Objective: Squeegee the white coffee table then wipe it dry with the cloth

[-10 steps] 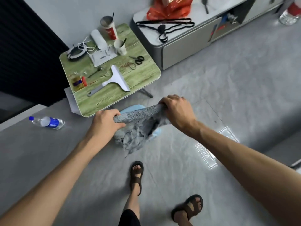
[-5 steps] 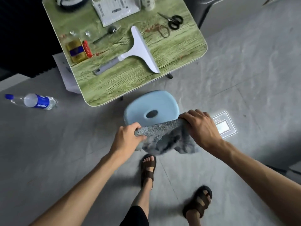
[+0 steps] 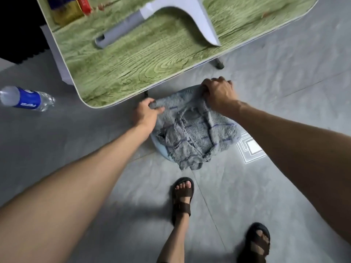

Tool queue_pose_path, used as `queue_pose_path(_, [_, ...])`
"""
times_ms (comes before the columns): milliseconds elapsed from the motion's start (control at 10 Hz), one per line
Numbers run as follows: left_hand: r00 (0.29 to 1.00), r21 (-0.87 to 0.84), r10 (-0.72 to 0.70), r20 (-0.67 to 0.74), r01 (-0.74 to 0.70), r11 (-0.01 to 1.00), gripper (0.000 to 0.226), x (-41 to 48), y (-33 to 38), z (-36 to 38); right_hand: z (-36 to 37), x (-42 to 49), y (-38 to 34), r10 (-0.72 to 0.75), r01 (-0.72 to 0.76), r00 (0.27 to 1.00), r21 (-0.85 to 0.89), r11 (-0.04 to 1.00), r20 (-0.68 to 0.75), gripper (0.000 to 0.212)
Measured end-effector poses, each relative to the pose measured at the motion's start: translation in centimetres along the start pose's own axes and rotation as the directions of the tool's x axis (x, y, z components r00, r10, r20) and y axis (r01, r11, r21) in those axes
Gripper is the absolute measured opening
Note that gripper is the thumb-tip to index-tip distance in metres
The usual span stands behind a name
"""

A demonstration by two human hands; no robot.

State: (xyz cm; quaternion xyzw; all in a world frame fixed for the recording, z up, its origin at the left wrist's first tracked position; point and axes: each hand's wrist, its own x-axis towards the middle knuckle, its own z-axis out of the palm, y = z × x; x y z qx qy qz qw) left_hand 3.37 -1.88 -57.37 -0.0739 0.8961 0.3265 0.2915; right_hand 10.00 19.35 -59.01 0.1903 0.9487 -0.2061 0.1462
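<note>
Lowered since the earlier frame, the grey cloth [image 3: 193, 130] is being spread over the blue stool [image 3: 161, 151] beside the green table [image 3: 133, 59], pinched by left hand [image 3: 147, 112] and right hand [image 3: 218, 93]; the squeegee [image 3: 171, 18], handle pointing left, is lying beyond on that table, nearer the right hand.

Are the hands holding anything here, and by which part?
Both hold the grey cloth: left hand and right hand each pinch a corner of its far edge.

Bare forearms, no sleeves; brown strapped sandals [image 3: 182, 198] on both feet; dark shorts hem.
</note>
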Motion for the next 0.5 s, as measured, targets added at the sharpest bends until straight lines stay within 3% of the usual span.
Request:
queue_pose_path(100, [0.997, 0.283, 0.066, -0.035, -0.053, 0.958, 0.042, -0.1, 0.2, -0.1, 0.5, -1.2, 0.1, 0.027, -0.029, 0.994, -0.013, 1.0, -0.102, 0.034])
queue_pose_path(200, [0.966, 0.512, 0.248, 0.072, -0.249, 0.822, 0.049, -1.9, 0.9, -0.3, -0.7, -3.3, 0.3, 0.042, -0.038, 0.985, 0.031, 0.999, -0.164, 0.038])
queue_pose_path(300, [0.808, 0.501, 0.418, 0.414, -0.586, 0.637, 0.043, -5.0, 4.1, -0.1, -4.7, -6.8, 2.0, 0.08, -0.071, 0.995, 0.147, 0.987, -0.057, 0.037])
queue_pose_path(400, [0.703, 0.456, 0.395, 0.591, -0.695, 0.556, 0.036, -7.6, 8.5, 0.2, -8.8, -9.9, 3.8, 0.134, -0.151, 0.986, 0.197, 0.969, 0.097, 0.036])
queue_pose_path(500, [0.59, 0.452, 0.316, 0.743, -0.79, 0.414, 0.032, -12.8, 15.2, 0.6, -14.5, -16.2, 5.7, 0.229, -0.27, 0.928, 0.106, 0.957, 0.294, 0.028])
